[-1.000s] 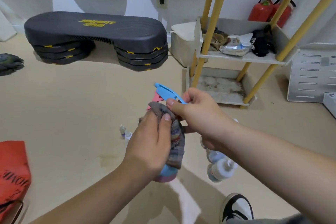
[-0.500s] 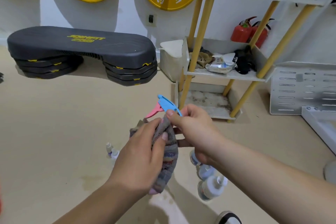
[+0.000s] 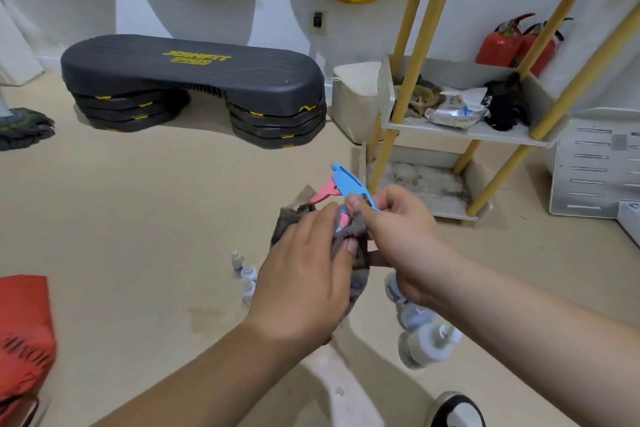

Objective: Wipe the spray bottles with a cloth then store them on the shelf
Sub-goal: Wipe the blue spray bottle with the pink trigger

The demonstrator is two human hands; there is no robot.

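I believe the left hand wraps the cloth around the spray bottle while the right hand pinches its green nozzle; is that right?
Not quite: the head view shows the nozzle is blue, not green. The left hand, cloth and right hand are as you say.

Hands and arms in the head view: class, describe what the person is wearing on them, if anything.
Left hand and right hand are bare: no gloves, rings or watch visible. The left forearm and right forearm show no sleeves up to the frame edge. Visible fingernails are short, unpainted.

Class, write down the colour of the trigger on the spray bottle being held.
Pink trigger, under a blue nozzle head; clearest in the head view.
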